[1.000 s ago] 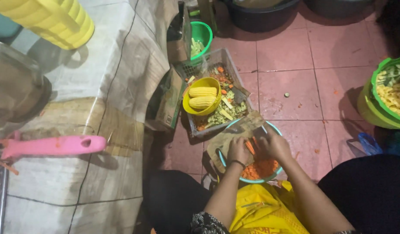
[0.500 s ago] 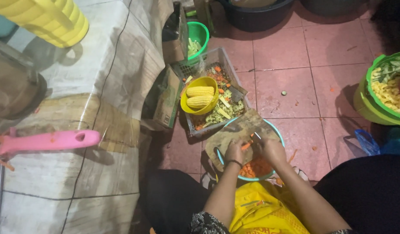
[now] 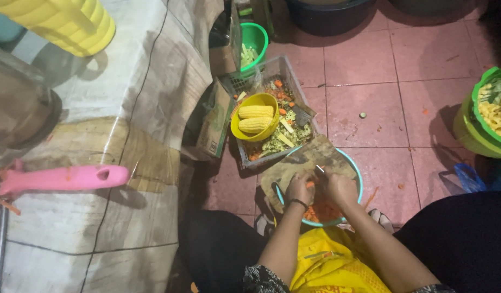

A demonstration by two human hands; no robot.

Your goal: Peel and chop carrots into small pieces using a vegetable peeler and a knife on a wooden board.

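The small orange carrot piece (image 3: 310,184) lies between your hands on the worn wooden board (image 3: 294,165) over the teal plastic bowl (image 3: 357,172). Your left hand (image 3: 299,188) pinches it; your right hand (image 3: 340,186) is clenched around a thin knife (image 3: 319,169), blade pointing away from you.

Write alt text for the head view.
Two hands, left hand and right hand, cut a carrot piece on a board over a teal basin. Beyond sit a yellow bowl of corn and a crate of scraps.
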